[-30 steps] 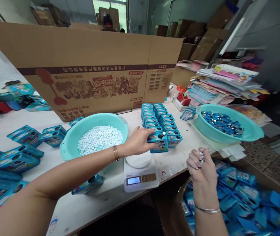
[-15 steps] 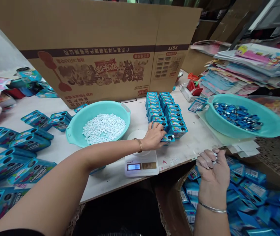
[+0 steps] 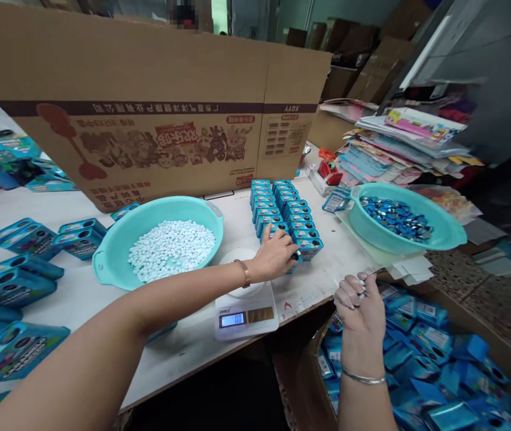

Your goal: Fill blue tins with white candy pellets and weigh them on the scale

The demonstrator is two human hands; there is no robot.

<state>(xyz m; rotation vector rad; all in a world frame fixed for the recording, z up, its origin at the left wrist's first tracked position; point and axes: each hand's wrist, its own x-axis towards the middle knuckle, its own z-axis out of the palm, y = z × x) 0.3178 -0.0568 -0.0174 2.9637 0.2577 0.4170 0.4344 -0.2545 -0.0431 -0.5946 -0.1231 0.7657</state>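
Observation:
At the near end of two rows of small blue boxes (image 3: 307,246), my left hand (image 3: 274,254) bends over the nearest box of the left row. Its fingers grip that blue box (image 3: 295,258), which they largely cover. My right hand (image 3: 359,299) is raised beyond the table's front edge, palm up, with the fingers curled in. Small white candies (image 3: 362,286) peek out between its thumb and fingers. A turquoise basin (image 3: 114,245) of white candies (image 3: 170,245) stands left of the rows. By my left wrist, a white kitchen scale (image 3: 246,320) reads 0.0.
Another turquoise basin (image 3: 399,242) holds blue and silver wrapped pieces. Below my right hand is a carton of blue boxes (image 3: 430,353). More blue boxes (image 3: 17,284) stand at left. A large cardboard box (image 3: 157,78) walls off the back; stacked printed sheets (image 3: 399,146) lie right.
The view has swung to the right, so the table's things sit further left. My left hand stays at the near box, and my right hand stays closed on the white candies.

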